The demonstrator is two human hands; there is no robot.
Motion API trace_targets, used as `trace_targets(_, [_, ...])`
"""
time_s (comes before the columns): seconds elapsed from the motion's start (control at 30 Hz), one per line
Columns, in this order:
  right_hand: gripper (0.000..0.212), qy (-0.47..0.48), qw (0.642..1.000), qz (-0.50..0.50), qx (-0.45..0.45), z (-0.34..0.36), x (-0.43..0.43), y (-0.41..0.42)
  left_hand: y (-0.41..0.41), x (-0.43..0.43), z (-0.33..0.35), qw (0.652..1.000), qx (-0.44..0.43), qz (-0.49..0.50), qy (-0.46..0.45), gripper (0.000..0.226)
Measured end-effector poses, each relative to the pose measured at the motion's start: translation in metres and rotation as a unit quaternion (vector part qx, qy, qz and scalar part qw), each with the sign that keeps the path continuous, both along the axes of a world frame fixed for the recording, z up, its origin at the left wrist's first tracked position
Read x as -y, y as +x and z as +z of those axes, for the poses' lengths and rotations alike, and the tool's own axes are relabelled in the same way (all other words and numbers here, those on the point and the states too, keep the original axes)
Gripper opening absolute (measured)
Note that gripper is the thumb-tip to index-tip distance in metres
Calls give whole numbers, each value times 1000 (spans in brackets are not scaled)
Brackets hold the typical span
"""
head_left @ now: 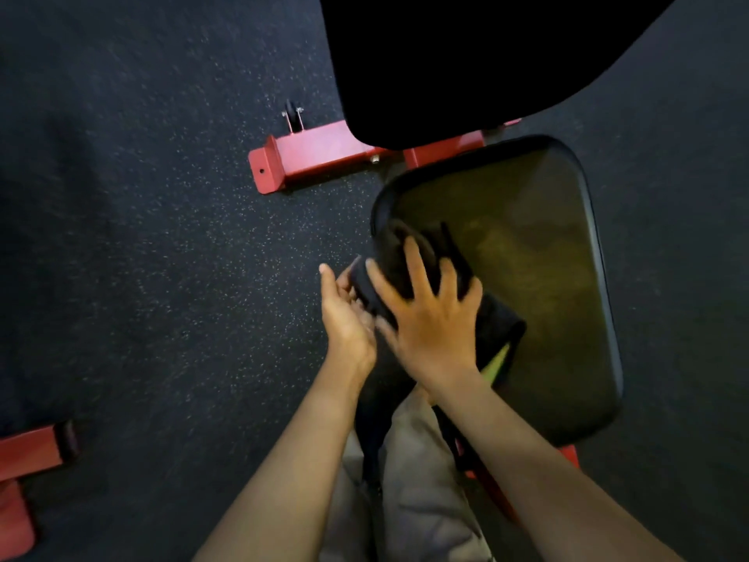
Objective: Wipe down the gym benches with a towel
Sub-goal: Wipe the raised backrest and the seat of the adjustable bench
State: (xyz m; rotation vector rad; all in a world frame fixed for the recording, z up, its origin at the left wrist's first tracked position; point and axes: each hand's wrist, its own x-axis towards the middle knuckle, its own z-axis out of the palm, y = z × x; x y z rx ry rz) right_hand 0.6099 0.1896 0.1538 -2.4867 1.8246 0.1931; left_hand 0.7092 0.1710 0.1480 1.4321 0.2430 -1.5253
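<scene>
A black padded bench seat (535,277) sits right of centre, with the black back pad (446,54) above it. A dark towel (409,253) with a yellow-green tag lies bunched on the seat's left edge. My right hand (429,314) presses flat on the towel with fingers spread. My left hand (344,310) is beside the seat's left edge, its fingers touching the towel's hanging side; whether they curl round it is unclear.
The bench's red steel frame (308,156) runs across the dark speckled rubber floor (142,217). Another red frame piece (28,448) sits at the lower left. My trouser leg (413,480) is below the seat.
</scene>
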Motion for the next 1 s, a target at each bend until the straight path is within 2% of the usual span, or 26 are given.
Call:
trace_targets(0.1, [64, 3, 999, 2, 36, 5, -60, -41, 2, -9, 4, 999, 0, -53, -5, 62])
trace_targets(0.2, [59, -5, 997, -47, 61, 11, -70, -83, -1, -16, 9, 995, 21, -99, -8, 61])
trace_targets(0.27, [57, -13, 986, -159, 57, 11, -43, -90, -4, -22, 13, 993, 39, -114, -4, 59])
trace_targets(0.33, [58, -15, 949, -307, 75, 9, -8, -82, -9, -26, 15, 991, 50, -122, -5, 55])
trace_targets(0.4, [59, -23, 933, -355, 63, 6, 5, -68, -12, -29, 17, 989, 60, -132, -4, 54])
trace_targets(0.43, [59, -28, 945, -320, 57, 5, -1, -61, -13, -31, 18, 989, 63, -135, 0, 54])
trace_targets(0.53, [62, -24, 994, -95, 53, 3, -63, -59, -16, -37, 20, 983, 83, -163, 8, 51])
trace_targets(0.6, [61, -10, 999, 12, 48, 4, -106, -73, -17, -42, 22, 971, 130, -198, 8, 44])
trace_targets(0.63, [60, -8, 999, 18, 44, 3, -121, -84, -18, -46, 23, 961, 165, -220, -2, 38])
trace_targets(0.7, [59, -15, 997, -61, 38, 5, -132, -107, -20, -55, 26, 922, 255, -285, -63, 25])
trace_targets(0.77, [57, -23, 973, -227, 35, 7, -124, -121, -22, -64, 28, 848, 342, -372, -161, 23])
trace_targets(0.87, [57, -13, 873, -482, 75, 14, -82, -121, -27, -68, 27, 733, 407, -467, -280, 38])
trace_targets(0.9, [58, -6, 852, -517, 80, 15, -74, -116, -30, -66, 26, 706, 420, -485, -302, 41])
trace_targets(0.93, [60, -2, 857, -510, 78, 15, -70, -107, -32, -63, 26, 686, 434, -491, -315, 42])
trace_targets(1.0, [61, -11, 904, -423, 69, 13, -86, -89, -38, -55, 25, 651, 458, -503, -337, 42])
